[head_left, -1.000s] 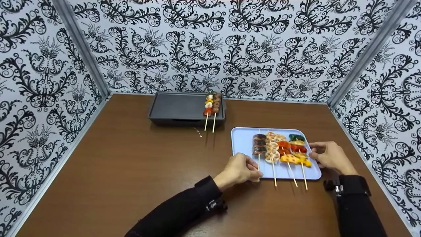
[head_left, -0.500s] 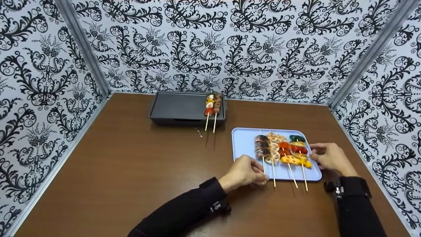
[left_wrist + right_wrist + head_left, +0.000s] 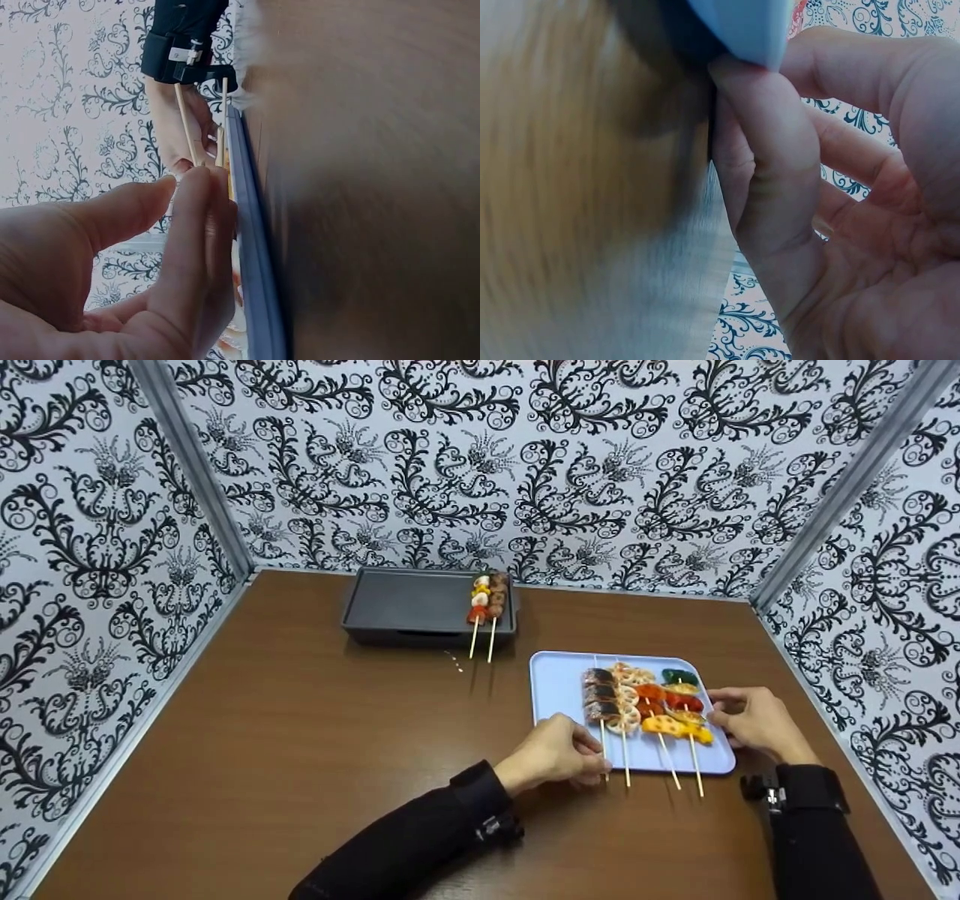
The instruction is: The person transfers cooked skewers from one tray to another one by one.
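A pale blue tray point(image 3: 555, 686) lies at the right with several food skewers. On its left part is a skewer of dark-glazed pieces point(image 3: 601, 695), beside a lotus-root skewer point(image 3: 626, 716). My left hand point(image 3: 559, 751) is at the lower end of the dark skewer's stick, fingers bent loosely; the left wrist view shows a narrow gap between thumb and index finger, with no stick visible in it. Farther right lie vegetable skewers with red, yellow and green pieces point(image 3: 684, 701). My right hand point(image 3: 757, 720) pinches the tray's right edge, its thumb point(image 3: 772, 112) against the rim.
Near the back wall stands a dark grey grill plate point(image 3: 409, 600), left of the tray. Two skewers rest on its right end, one of vegetables point(image 3: 480, 598) and one of brown meat point(image 3: 497, 596), their sticks overhanging the front. Patterned walls enclose the brown table point(image 3: 315, 720).
The dark-glazed skewer has moved right, up against the lotus-root skewer. My left hand went right with it, then eased slightly left, so more of the stick shows. My right hand stays put.
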Demonstrator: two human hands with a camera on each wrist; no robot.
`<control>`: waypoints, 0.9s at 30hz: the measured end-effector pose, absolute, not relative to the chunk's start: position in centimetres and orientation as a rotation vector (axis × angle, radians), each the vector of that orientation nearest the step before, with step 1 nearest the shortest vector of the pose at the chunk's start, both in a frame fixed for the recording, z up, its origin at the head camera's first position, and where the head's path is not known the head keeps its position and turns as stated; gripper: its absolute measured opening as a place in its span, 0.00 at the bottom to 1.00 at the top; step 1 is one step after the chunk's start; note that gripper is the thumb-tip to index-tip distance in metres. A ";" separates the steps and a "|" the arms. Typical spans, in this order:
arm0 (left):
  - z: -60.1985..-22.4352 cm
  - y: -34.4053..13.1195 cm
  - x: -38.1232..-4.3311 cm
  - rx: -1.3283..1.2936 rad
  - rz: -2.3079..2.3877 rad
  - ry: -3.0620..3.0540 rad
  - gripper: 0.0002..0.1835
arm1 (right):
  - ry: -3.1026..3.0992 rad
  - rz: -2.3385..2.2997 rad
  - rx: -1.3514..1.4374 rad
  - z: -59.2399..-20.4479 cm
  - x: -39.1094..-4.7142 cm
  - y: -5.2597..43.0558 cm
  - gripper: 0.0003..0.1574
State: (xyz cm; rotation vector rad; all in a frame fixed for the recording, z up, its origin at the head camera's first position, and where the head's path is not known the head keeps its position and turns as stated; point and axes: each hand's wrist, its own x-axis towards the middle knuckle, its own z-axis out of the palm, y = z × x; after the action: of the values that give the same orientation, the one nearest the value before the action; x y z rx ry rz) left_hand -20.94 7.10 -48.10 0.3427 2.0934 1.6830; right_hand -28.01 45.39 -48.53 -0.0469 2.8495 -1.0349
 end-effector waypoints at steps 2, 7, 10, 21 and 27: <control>-47.9 6.9 -21.0 0.365 1.643 2.141 0.10 | 2.849 -1.040 -0.049 -48.6 -28.0 45.4 0.33; -47.6 6.5 -21.3 0.393 1.586 2.225 0.16 | 2.844 -1.040 -0.046 -48.7 -28.1 45.5 0.33; -47.3 6.1 -21.6 0.427 1.545 2.288 0.19 | 2.839 -1.036 -0.046 -48.6 -28.1 45.5 0.34; -45.7 4.0 -22.6 0.610 1.478 2.538 0.19 | 2.845 -1.050 -0.074 -48.4 -27.9 45.3 0.29; -44.6 2.4 -23.5 0.689 1.490 2.673 0.20 | 2.832 -1.048 -0.099 -48.4 -27.9 45.2 0.29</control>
State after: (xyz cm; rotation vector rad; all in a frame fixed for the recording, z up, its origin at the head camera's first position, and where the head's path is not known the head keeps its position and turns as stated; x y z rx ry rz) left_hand -23.50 2.36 -44.63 0.6887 2.6732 1.4902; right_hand -27.94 45.20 -48.41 -0.0990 2.8318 -1.0484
